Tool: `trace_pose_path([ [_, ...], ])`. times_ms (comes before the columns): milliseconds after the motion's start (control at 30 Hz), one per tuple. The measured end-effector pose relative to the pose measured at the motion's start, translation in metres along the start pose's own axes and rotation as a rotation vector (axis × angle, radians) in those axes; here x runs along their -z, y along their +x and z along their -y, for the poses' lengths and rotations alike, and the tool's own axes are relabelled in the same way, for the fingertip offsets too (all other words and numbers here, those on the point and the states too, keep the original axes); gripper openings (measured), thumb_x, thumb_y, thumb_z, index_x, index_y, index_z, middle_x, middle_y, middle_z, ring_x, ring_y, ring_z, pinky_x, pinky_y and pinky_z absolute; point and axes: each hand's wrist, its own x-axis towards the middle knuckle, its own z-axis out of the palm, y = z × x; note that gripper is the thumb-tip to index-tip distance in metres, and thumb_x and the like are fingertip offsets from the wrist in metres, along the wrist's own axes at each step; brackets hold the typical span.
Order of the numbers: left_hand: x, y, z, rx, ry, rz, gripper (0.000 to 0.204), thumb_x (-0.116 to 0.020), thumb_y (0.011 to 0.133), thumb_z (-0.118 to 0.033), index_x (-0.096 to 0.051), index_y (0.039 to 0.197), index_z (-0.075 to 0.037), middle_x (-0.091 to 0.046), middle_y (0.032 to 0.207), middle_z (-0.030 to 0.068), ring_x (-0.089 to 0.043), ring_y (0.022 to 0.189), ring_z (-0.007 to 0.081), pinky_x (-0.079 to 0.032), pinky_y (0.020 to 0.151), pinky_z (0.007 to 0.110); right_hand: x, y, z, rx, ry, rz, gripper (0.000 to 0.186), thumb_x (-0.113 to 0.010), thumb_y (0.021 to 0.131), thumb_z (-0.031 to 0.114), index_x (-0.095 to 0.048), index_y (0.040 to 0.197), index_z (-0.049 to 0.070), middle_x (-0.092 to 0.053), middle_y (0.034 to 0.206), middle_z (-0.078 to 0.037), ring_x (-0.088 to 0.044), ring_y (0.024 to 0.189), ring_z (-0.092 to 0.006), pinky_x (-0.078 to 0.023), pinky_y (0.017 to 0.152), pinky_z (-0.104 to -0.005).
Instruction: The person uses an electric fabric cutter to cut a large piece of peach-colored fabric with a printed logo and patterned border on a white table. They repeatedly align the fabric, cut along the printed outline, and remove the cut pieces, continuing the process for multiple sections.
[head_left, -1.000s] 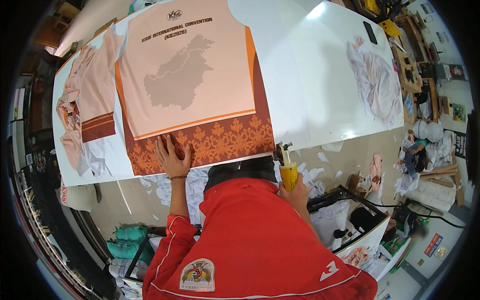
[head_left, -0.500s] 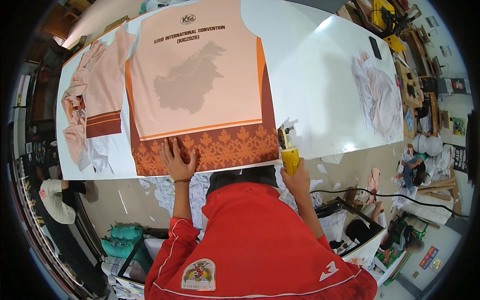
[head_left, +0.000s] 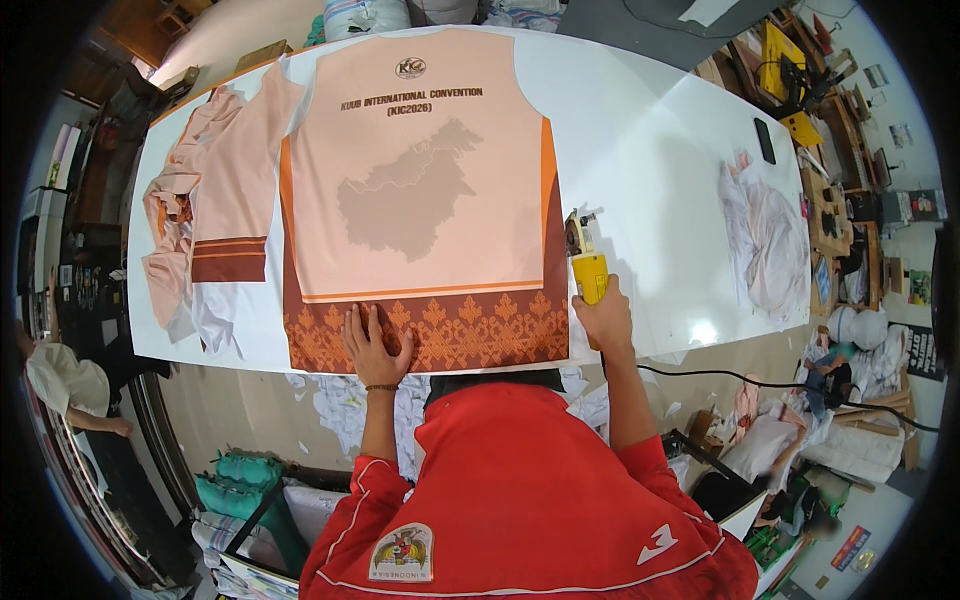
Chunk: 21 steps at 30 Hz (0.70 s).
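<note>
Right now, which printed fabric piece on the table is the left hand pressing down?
The large jersey panel with the grey map print; the left hand lies on its brown patterned hem, while the sleeve pieces lie apart, untouched.

The printed fabric panel (head_left: 420,200) is pale peach with a grey map shape, orange side stripes, and a near brown band patterned with orange diamond motifs. The cutting tool (head_left: 588,268) is yellow. The table (head_left: 650,150) is white. Left, the folded cloth pieces (head_left: 205,235) are peach with brown bands. The jacket (head_left: 520,500) is red with white piping.

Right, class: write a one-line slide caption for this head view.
Left hand flat on printed fabric, right hand holding a yellow cutter at its edge.
</note>
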Motion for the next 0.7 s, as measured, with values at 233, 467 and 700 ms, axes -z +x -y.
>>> trace_pose_path([
  [233,0.002,-0.001,0.001,0.02,-0.01,0.045,0.08,-0.076,0.089,-0.047,-0.05,0.154,-0.007,-0.038,0.163,0.024,-0.034,0.151,0.0465,-0.028,0.123,0.061,0.009,0.067,0.045,0.015,-0.015,-0.014,0.06,-0.079,0.08,0.035,-0.052,0.124,0.005,-0.072,0.111,-0.027,-0.073,0.102,-0.0466,-0.06,0.087,-0.0549],
  [467,-0.001,0.0,0.001,0.029,-0.016,0.007,0.079,-0.078,0.086,-0.047,-0.055,0.15,-0.008,-0.042,0.16,0.0244,-0.04,0.148,0.0475,-0.031,0.121,0.062,0.022,0.131,0.089,0.035,-0.024,-0.024,0.062,-0.079,0.078,0.036,-0.052,0.125,0.004,-0.072,0.114,-0.025,-0.073,0.104,-0.0438,-0.06,0.089,-0.0537],
  [700,0.001,-0.002,0.001,0.055,-0.016,0.04,0.078,-0.078,0.087,-0.044,-0.053,0.152,-0.009,-0.041,0.162,0.0235,-0.037,0.15,0.047,-0.03,0.122,0.061,0.034,0.191,0.13,0.074,0.002,-0.019,0.066,-0.079,0.077,0.036,-0.054,0.13,0.004,-0.071,0.123,-0.024,-0.073,0.109,-0.0422,-0.06,0.092,-0.0517],
])
